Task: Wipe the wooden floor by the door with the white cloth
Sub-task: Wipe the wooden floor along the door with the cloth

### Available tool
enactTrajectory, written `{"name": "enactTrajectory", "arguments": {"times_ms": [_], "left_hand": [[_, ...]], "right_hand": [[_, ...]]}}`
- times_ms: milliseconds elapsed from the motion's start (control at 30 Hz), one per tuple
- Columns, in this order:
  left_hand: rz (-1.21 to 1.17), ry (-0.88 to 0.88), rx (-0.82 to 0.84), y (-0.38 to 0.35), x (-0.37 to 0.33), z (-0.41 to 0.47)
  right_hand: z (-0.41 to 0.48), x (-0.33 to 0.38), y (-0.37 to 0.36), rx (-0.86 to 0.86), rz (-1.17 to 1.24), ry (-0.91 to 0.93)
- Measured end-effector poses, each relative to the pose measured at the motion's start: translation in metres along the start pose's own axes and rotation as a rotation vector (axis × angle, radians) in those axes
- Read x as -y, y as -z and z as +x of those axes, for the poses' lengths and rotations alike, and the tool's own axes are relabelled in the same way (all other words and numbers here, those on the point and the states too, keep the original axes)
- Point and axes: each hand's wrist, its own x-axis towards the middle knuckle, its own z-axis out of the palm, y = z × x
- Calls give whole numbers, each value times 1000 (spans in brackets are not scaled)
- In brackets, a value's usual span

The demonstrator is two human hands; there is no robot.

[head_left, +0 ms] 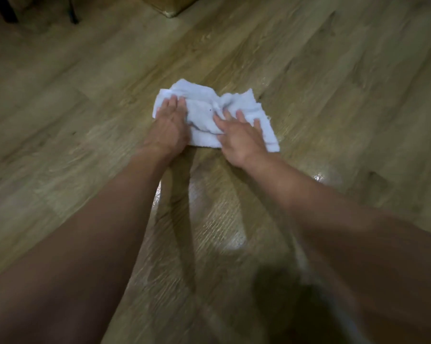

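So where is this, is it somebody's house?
Probably a room in a home: wood-plank floor, dark furniture legs at the far edge, and a left hand and right hand pressing a white cloth on it.

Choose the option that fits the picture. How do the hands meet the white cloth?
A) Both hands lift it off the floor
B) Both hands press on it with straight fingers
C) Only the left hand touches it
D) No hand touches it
B: the left hand and the right hand both lie flat on the white cloth, which rests on the wooden floor.
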Motion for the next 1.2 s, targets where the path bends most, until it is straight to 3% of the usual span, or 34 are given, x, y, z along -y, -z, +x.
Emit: {"name": "enactTrajectory", "arguments": {"times_ms": [67,167,300,433,500,633,700,733,800,933,1033,1100,1200], "left_hand": [[-34,32,39,9,-6,0],[-79,43,64,7,-30,-34],[-84,-97,-117,-22,-48,-104],[-188,116,15,-8,-56,-88],[-118,155,58,2,-64,-80],[102,4,130,-15,-99,-105],[106,-141,159,-32,-132,-124],[119,-131,232,-35,-147,-127],[111,-73,223,-34,-167,-117],[101,4,218,-26,-168,-86],[87,-193,155,-34,-168,-113],[74,-346,201,-47,-179,-146],[168,-375,233,-62,-197,-162]], "right_hand": [[-12,15,-8,11,14,69],[-62,-11,-21,-33,37,323],[-83,-67,-15,-64,-68,491],[-57,-29,-15,-75,-77,292],[-68,-21,-19,-45,-77,285],[-132,-82,-14,40,-108,510],[-154,-126,-5,45,-190,479],[-159,-140,3,63,-221,441],[-157,-149,11,78,-229,333],[-159,-115,4,19,-186,169],[-210,-120,-12,23,-85,278],[-245,-150,-17,6,-52,318],[-254,-188,-7,13,-91,243]]}}
